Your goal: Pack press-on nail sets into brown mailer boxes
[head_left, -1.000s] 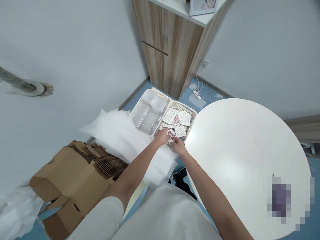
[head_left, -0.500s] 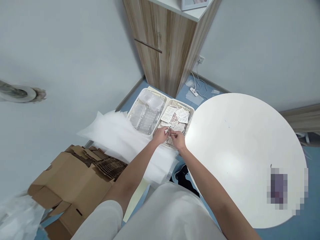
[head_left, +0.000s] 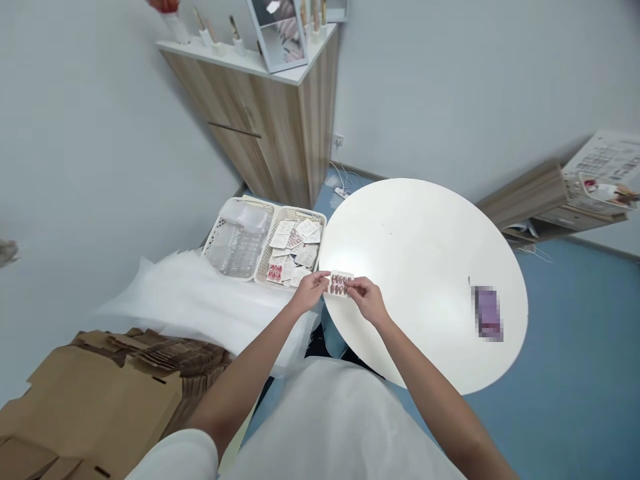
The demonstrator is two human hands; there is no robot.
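A small white card of press-on nails [head_left: 341, 283], dark reddish and set in two rows, is held over the near left edge of the round white table [head_left: 425, 267]. My left hand [head_left: 311, 291] pinches its left side. At the opposite side, the fingers of my right hand [head_left: 369, 299] close on the card. Left of the hands, a white basket [head_left: 322, 233] holds many similar cards, some showing printed backs and one showing red nails [head_left: 275, 272]. Beside it, another white basket [head_left: 215, 230] contains clear plastic cases [head_left: 240, 248].
White foam sheets [head_left: 200, 300] lie in front of the baskets, with flattened cardboard boxes [head_left: 100, 393] at lower left. A pixelated purple object [head_left: 487, 312] rests on the table. Behind stands a wood-grain cabinet [head_left: 280, 140]; a low shelf [head_left: 530, 193] is at right.
Both hands have moved out of the card basket to the table's edge, bringing up a nail card. The view has swung to the right; the card with red nails now shows in the basket.
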